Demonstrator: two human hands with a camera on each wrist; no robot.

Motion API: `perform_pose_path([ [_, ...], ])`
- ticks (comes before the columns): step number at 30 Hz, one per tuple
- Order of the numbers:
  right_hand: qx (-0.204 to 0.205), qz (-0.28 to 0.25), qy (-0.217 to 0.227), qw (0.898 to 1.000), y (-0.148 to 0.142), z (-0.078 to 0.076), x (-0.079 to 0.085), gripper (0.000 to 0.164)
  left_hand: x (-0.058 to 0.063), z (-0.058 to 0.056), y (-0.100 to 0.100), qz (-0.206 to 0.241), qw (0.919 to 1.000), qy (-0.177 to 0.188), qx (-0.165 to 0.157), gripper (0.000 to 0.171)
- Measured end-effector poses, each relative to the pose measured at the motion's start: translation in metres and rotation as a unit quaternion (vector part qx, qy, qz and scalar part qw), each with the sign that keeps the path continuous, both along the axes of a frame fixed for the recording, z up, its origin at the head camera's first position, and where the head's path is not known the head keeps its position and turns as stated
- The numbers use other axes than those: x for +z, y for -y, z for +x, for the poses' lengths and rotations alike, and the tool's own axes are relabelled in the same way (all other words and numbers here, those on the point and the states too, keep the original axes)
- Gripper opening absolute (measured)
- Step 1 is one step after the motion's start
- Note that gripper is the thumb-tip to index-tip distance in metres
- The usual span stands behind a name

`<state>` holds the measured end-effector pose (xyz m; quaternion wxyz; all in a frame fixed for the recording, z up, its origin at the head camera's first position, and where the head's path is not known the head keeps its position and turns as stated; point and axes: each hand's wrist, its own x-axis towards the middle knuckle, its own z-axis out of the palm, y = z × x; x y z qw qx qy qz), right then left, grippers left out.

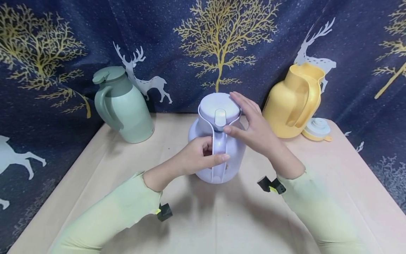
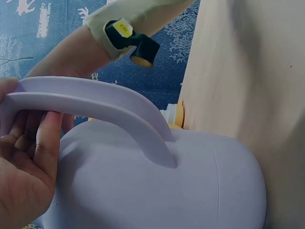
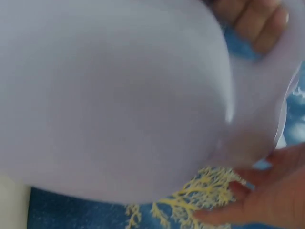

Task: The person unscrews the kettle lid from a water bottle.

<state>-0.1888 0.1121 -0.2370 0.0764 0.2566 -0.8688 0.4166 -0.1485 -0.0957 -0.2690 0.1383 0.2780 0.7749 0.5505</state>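
Note:
A lavender thermos jug (image 1: 234,151) stands on the table, its handle facing me. My left hand (image 1: 198,155) grips the upright handle (image 2: 109,105), with the thumb across it and the fingers through its opening. On top sits the round lid (image 1: 219,104) with a push lever (image 1: 220,117) at its front. My right hand (image 1: 253,127) lies along the lid's right side. Its fingers are fairly straight near the far rim, and the thumb is beside the lever. In the right wrist view the jug is blurred and the right fingers (image 3: 267,191) are partly cut off.
A green thermos jug (image 1: 133,109) with its lid on stands at the back left. At the back right is a yellow jug (image 1: 282,106) without its lid; a white and yellow lid (image 1: 317,128) lies beside it. A dark patterned cloth (image 1: 177,42) hangs behind the table.

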Motion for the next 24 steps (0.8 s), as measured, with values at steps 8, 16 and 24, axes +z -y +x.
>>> perform_pose_path([
  [8, -0.064, -0.011, 0.018, 0.998, 0.013, 0.007, 0.0, 0.118, 0.0, -0.001, 0.0, -0.008, 1.0, 0.002, 0.002, 0.029],
  [16, -0.01, -0.027, 0.034, 0.999, 0.004, -0.006, 0.001, 0.077, -0.001, -0.002, 0.0, -0.001, 1.0, 0.004, -0.005, 0.032],
  [24, 0.142, -0.055, 0.068, 0.986, -0.017, -0.034, 0.0, 0.085, 0.0, -0.001, 0.001, -0.006, 1.0, 0.006, -0.002, 0.029],
])
